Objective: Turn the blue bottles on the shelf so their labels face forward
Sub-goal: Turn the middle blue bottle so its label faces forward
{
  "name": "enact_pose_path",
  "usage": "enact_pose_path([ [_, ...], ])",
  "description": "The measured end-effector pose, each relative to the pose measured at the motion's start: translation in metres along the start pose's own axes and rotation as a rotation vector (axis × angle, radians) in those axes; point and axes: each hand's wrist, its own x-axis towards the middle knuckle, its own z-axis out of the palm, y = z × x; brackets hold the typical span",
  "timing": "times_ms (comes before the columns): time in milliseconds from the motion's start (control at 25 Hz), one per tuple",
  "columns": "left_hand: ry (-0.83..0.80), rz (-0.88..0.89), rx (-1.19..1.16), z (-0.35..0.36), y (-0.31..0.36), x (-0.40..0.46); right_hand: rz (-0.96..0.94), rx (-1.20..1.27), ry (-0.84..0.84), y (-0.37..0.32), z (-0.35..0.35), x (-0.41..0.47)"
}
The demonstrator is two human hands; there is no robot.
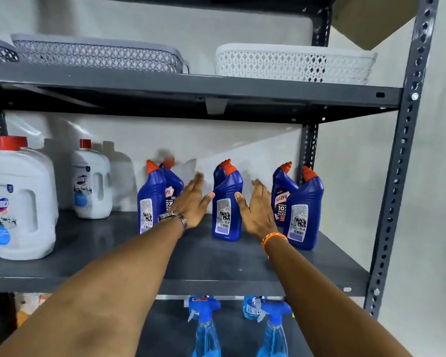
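Upright middle blue bottle (226,202), back label forward, between spread, empty left hand (192,202) and right hand (258,207).

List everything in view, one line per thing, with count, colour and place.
Blue bottles: five, blue with red caps, middle shelf, centre and right.
Jugs: two, white with red caps, middle shelf, left.
Baskets: three, two grey and one white, top shelf.
Spray bottles: two, clear blue, bottom shelf.
Left hand: open, left of the centre bottle; watch on its wrist.
Right hand: open, right of it; orange band on its wrist.
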Motion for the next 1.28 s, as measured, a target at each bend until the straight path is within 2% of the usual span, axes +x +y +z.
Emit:
enact_pose_path([
  [80,-0.126,-0.051,-0.233,0.012,0.008,0.009,0.058,0.089,-0.084,0.008,0.004,0.008],
  [160,-0.149,-0.132,-0.482,0.025,0.013,0.016,0.13,0.119,-0.272,0.017,0.01,0.011],
  [240,-0.116,-0.232,-0.659,0.037,0.013,0.019,0.2,0.191,-0.381,0.025,0.019,0.014],
  [360,-0.094,-0.23,-0.771,0.037,0.01,0.025,0.295,0.45,-0.384,0.031,0.021,0.017],
  [480,-0.072,-0.197,-0.867,0.021,0.016,0.031,0.3,0.625,-0.397,0.026,0.009,0.025],
  [680,0.041,-0.166,-0.871,-0.01,0.031,0.037,0.25,0.697,-0.361,0.0,-0.012,0.029],
  [840,0.037,-0.196,-0.749,-0.022,0.054,0.033,0.135,0.493,-0.125,-0.019,-0.001,0.017],
  [920,0.115,-0.207,-0.643,-0.026,0.07,0.035,0.044,0.453,-0.083,-0.03,0.002,0.012],
  [1000,0.222,-0.171,-0.575,-0.031,0.079,0.035,-0.014,0.432,-0.129,-0.034,0.001,0.01],
  [1080,0.262,-0.127,-0.61,-0.034,0.076,0.035,-0.016,0.398,-0.198,-0.033,-0.003,0.014],
  [1160,0.248,-0.09,-0.682,-0.034,0.066,0.036,0.027,0.434,-0.237,-0.028,-0.007,0.023],
  [1280,0.136,-0.069,-0.834,-0.024,0.049,0.035,0.1,0.535,-0.304,-0.019,-0.004,0.036],
])
